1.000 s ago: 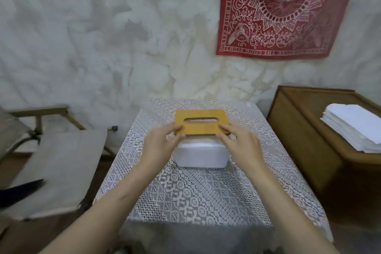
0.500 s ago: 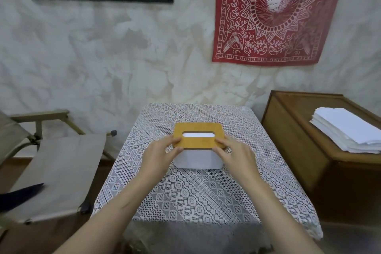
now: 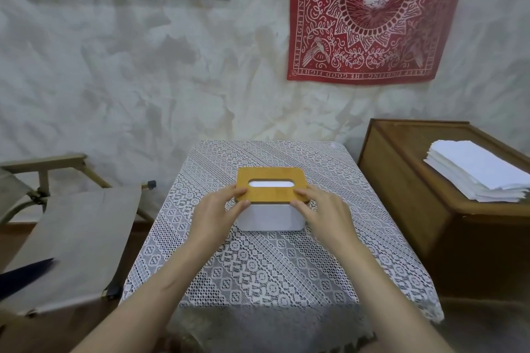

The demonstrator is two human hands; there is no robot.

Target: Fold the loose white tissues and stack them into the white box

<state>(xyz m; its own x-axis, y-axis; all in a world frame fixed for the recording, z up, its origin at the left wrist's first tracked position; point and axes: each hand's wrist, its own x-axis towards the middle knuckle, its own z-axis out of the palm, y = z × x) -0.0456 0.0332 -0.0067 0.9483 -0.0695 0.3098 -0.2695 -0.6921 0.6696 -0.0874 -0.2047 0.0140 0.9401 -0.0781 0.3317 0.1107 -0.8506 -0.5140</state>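
**Near field.** Both forearms are extended towards 12 o'clock over the lace-covered table. The left hand is curled at the near-left corner of the wooden lid, with fingers laid on top and the thumb tucked at the front edge. The right hand is set likewise at the near-right corner. The lid is thus pinched by both hands and nothing else is held. Whether the lid is fully seated or fractionally raised cannot be told.

**Middle field.** The white box is found at 12 o'clock, about centred on the table. Its long axis runs from 9 to 3 o'clock and it is equally near to both hands. Something white is visible through the lid's slot, but what it is cannot be determined. Bare cloth is noted on every side of the box, widest towards 6 o'clock. That room is judged adequate for setting the lid down and for folding.

**Far field.** The loose tissues are located at 2 o'clock, stacked flat on a wooden cabinet. They lie well apart from the box, beyond the table's 3 o'clock edge. The stack's long axis is judged to run roughly from 10 to 4 o'clock. The right hand is the nearer one, and a reach across the gap between table and cabinet is judged necessary once the lid is off. What appears to be a raised rim on the cabinet top is noted as an edge to be cleared. A folding chair stands at 9 o'clock beside the table, outside the working path.
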